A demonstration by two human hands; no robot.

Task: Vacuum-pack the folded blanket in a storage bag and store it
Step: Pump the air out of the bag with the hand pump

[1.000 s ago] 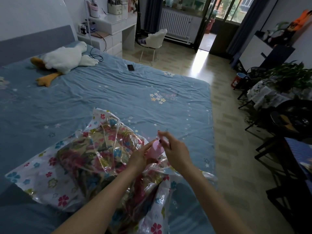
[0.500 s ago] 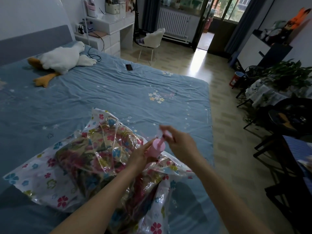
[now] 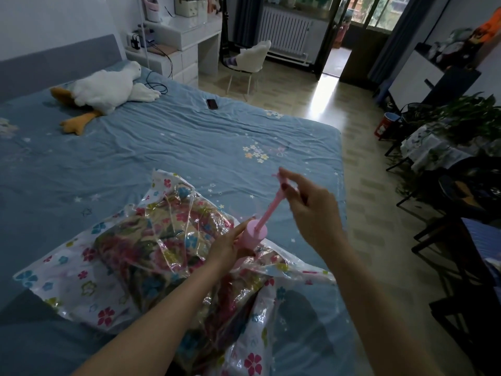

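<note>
Both hands on a pink hand pump [image 3: 256, 231]: left hand [image 3: 227, 246] round its barrel, right hand [image 3: 309, 210] pinching its raised plunger, above the bagged floral blanket [image 3: 151, 248] at lower centre.

Dim room, lit by daylight from the balcony door [image 3: 349, 36]; glare streak on the floor [image 3: 320, 99]; motion-blurred right hand [image 3: 311, 213]; wide-angle bending at frame edges.

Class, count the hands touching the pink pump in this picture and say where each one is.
2. The left hand grips the pink pump at its barrel, on the storage bag. The right hand pinches the handle at the top of the raised rod.
</note>
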